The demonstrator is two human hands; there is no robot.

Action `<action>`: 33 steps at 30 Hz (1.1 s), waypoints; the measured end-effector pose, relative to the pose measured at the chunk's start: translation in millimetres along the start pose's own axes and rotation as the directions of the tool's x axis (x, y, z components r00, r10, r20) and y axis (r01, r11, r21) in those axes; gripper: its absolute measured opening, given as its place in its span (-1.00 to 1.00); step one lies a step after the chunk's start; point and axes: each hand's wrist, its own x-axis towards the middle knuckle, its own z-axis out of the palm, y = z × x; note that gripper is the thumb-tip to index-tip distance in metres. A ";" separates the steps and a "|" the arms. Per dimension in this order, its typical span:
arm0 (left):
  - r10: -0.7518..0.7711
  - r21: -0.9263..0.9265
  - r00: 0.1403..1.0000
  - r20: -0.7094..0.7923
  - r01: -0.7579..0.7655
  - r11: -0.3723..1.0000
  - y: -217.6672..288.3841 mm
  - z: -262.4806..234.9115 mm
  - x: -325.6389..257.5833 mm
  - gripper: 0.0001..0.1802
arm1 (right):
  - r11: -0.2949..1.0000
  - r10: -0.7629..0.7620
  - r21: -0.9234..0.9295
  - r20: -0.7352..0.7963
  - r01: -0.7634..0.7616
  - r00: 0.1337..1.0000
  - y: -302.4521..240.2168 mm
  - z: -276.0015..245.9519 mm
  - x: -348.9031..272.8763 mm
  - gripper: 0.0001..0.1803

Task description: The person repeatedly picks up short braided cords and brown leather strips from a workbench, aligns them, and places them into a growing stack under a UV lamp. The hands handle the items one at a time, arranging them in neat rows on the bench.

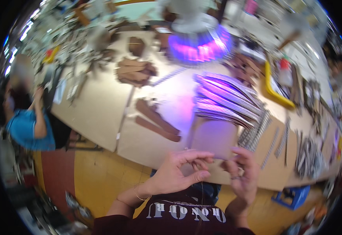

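My left hand (182, 171) hovers at the near edge of the worktable, fingers stretched out and the thumb apart; nothing shows in it. To its right, my right hand (244, 172) is raised with the fingers loosely bent and apart, and I see nothing held there. Just beyond both hands lies a flat tan pad (214, 135). A stack of shiny patterned strips (225, 100) spreads behind the pad under purple light. Two brown strips (157, 121) lie farther left on the table. Motion blur softens the details.
A lamp (198, 43) glowing purple stands over the table (100, 113). Bundled brown pieces (135, 71), a yellow curved object (274, 92) and a red-capped bottle (285, 71) lie around. More patterned strips (257, 131) are at right. A blue stool (292, 197) stands below; a person in blue (32, 129) is at left.
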 end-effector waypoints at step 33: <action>0.203 0.161 0.705 -0.680 -0.127 0.979 -52.7 -9.2 37.8 -0.64 | 0.747 0.058 -0.457 -0.678 -0.483 0.733 120.2 -55.2 28.3 -0.71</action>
